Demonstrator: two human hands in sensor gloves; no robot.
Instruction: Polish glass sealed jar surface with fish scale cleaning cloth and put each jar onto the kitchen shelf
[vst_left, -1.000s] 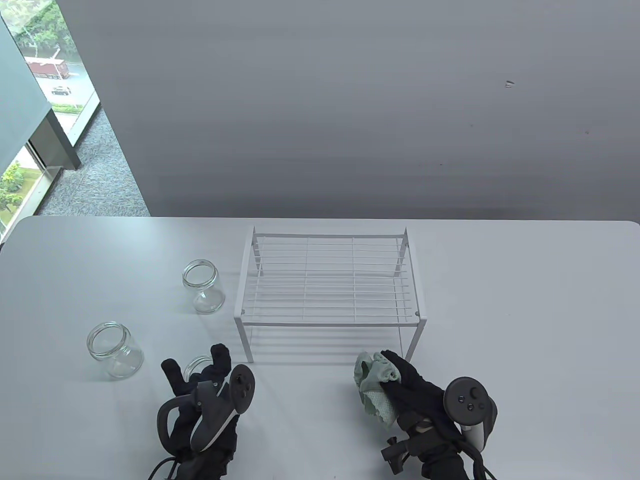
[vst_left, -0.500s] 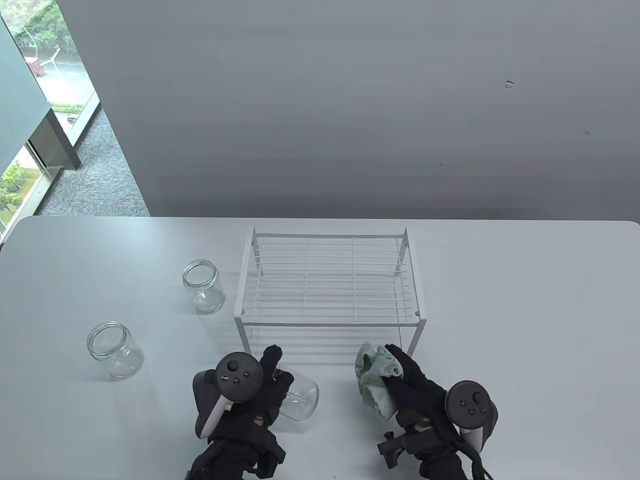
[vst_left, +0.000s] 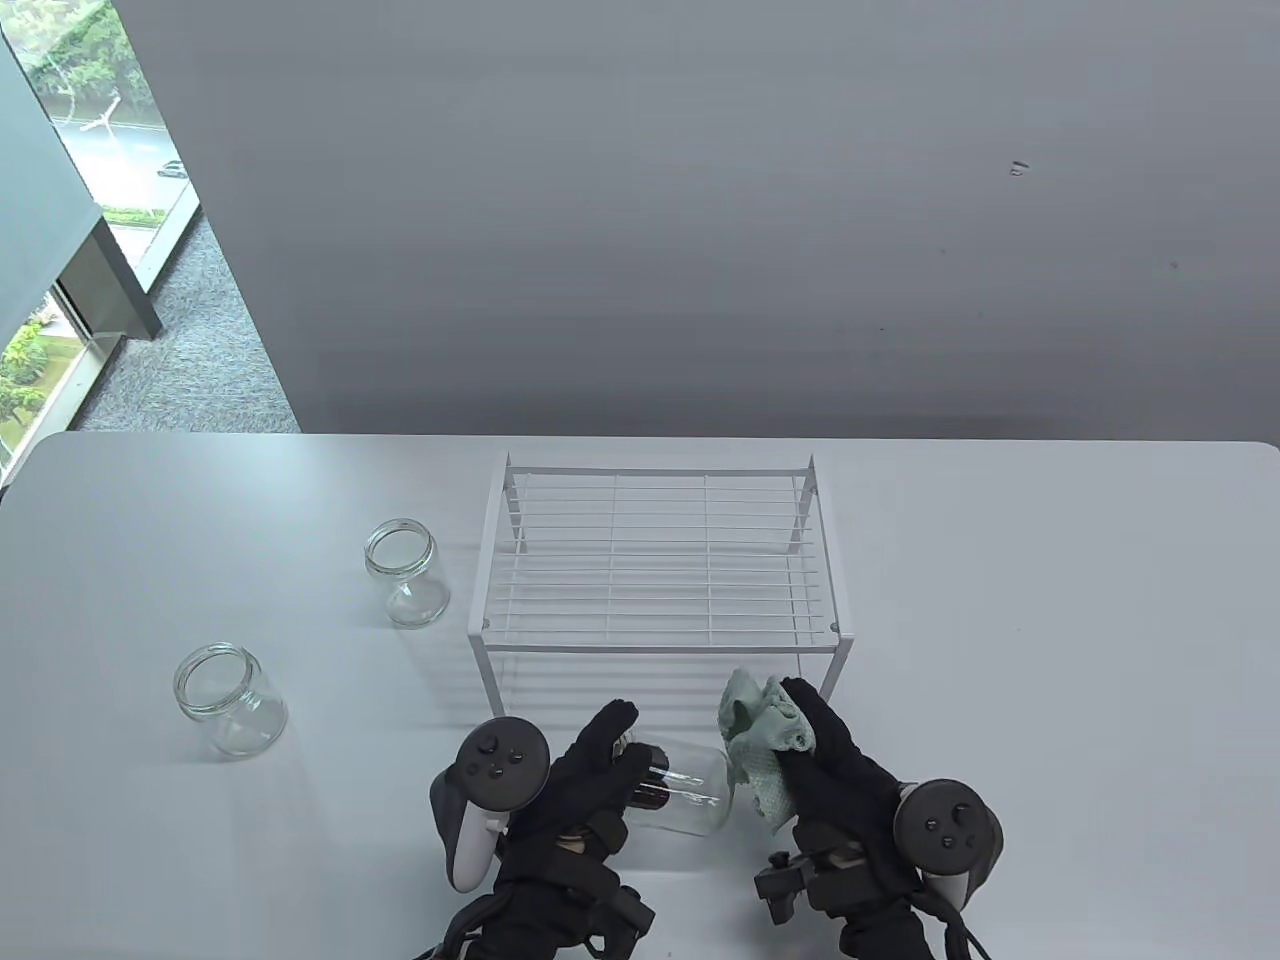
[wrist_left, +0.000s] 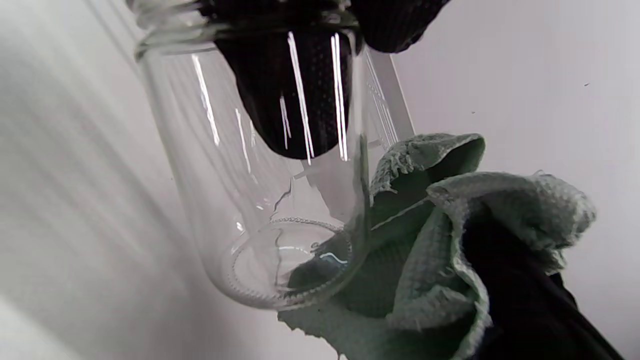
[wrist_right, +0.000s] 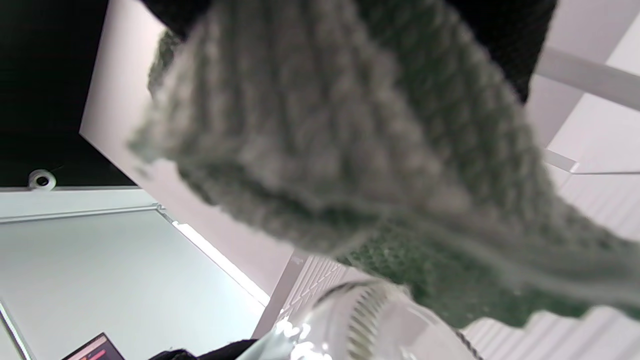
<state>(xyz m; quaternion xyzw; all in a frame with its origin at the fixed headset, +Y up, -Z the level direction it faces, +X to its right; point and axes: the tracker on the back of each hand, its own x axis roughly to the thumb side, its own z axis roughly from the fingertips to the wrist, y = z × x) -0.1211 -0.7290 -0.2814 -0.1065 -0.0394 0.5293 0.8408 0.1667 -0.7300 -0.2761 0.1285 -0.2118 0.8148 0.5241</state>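
My left hand (vst_left: 600, 770) grips a clear glass jar (vst_left: 690, 790) on its side, mouth toward the hand, with fingers (wrist_left: 290, 100) reaching inside its neck. The jar (wrist_left: 260, 190) has its base against the pale green cleaning cloth (vst_left: 762, 745), which my right hand (vst_left: 830, 760) holds bunched in its fingers. The cloth (wrist_left: 440, 240) wraps round the jar's bottom edge; in the right wrist view the cloth (wrist_right: 350, 140) fills the frame above the jar (wrist_right: 350, 325). Both hands are just in front of the white wire shelf (vst_left: 655, 560), whose top holds nothing.
Two more open glass jars stand upright on the white table: one (vst_left: 405, 572) left of the shelf, another (vst_left: 228, 698) nearer the left front. The shelf's front legs (vst_left: 492, 690) stand close behind the hands. A grey wall rises behind the table.
My left hand has lifted the jar from the table and carried it right, turning it on its side. The jar's base now meets the cloth. The right hand shifted slightly up and left.
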